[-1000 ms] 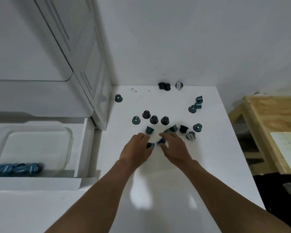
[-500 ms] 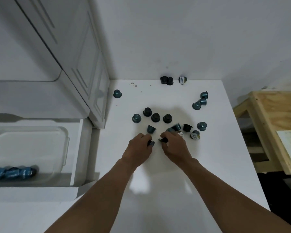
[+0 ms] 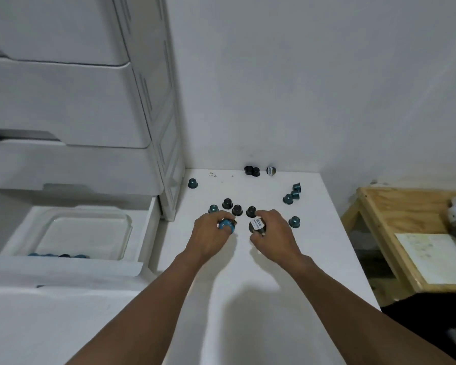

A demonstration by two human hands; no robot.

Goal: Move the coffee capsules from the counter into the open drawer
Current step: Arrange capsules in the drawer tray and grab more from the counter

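One drawer (image 3: 146, 233): open at our left, a few capsules (image 3: 63, 255) already in its clear tub (image 3: 90, 227).
Counter (image 3: 327, 248): about a dozen loose capsules (image 3: 237, 209) scattered.
Left hand (image 3: 208, 239): fingers curled round a blue capsule (image 3: 226, 225).
Right hand (image 3: 277, 237): pinching a dark capsule (image 3: 257, 224).
Next: we lift both clear, carry low over the tub, release gently.

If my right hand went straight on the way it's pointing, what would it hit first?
Most likely the black capsule standing just beyond the right hand, which grips a labelled capsule; depth is hard to judge.
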